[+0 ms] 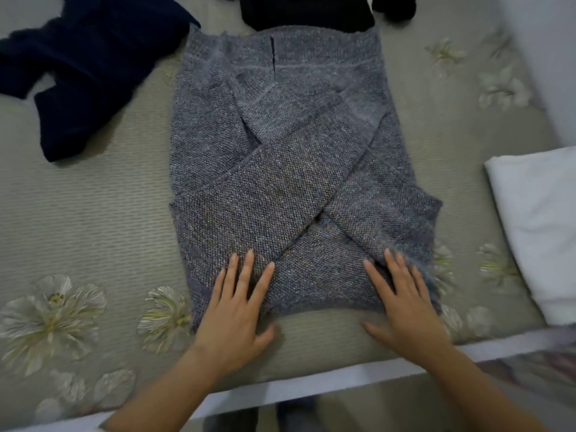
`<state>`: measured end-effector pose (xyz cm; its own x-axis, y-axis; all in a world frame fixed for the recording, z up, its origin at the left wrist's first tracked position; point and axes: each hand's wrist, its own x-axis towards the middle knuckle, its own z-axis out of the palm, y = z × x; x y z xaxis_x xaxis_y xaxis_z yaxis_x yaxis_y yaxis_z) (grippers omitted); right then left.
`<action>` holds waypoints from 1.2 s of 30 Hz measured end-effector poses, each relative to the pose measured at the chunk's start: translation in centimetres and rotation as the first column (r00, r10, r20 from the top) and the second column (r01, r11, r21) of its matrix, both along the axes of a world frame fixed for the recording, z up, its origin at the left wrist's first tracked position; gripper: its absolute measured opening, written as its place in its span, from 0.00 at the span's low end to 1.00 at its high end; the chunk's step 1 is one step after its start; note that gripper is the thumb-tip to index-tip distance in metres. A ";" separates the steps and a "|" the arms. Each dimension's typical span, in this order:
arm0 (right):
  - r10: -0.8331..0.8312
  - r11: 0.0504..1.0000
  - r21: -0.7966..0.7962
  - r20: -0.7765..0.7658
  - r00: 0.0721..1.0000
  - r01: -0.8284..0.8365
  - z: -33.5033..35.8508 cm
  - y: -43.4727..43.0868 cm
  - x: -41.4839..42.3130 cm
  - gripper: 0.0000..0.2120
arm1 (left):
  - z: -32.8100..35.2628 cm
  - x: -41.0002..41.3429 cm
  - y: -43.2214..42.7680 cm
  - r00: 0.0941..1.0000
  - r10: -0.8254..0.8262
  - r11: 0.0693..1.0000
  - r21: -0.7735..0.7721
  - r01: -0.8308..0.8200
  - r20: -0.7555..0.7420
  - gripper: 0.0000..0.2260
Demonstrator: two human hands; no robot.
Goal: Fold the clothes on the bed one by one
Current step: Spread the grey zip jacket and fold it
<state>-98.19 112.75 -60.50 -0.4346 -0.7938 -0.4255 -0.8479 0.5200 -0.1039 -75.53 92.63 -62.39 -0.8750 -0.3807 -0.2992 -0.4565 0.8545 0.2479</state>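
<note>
Grey knit sweater (299, 169) lies flat mid-bed (93, 219), both sleeves crossed over the body, near edge by the bed's front. Left hand (237, 304) and right hand (402, 300) rest on that near edge, fingers straight and spread, gripping nothing. Looks like the fold-in-half step: pinch both near corners evenly, lift together, carry to the far edge, keep the sleeves pinned so the X doesn't slide. Navy garment (84, 70) waits far left, folded white cloth (539, 226) right.

Coarse matt grey knit sweater (296, 169), ribbed woven floral bedspread (93, 213), smooth white cloth (539, 219)
</note>
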 end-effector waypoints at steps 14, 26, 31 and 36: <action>0.109 0.977 0.199 -0.145 0.983 -0.079 3.5 -5.2 -2.5 0.20 | 4.4 -4.0 0.2 0.925 0.064 0.998 -0.036 -0.055 0.375 0.34; 0.068 0.930 0.341 0.197 0.978 -0.134 12.8 3.3 -0.1 0.06 | 15.3 -0.2 5.2 0.840 -0.105 0.913 0.386 -0.131 0.533 0.21; -0.043 0.911 0.398 0.351 0.936 -0.108 15.1 5.2 -0.1 0.05 | 18.2 0.5 6.7 0.760 -0.215 0.855 0.494 -0.157 0.614 0.19; -0.029 0.873 0.462 0.366 0.930 -0.155 16.8 2.8 -1.5 0.05 | 19.5 -0.2 4.4 0.725 -0.215 0.843 0.499 -0.201 0.655 0.13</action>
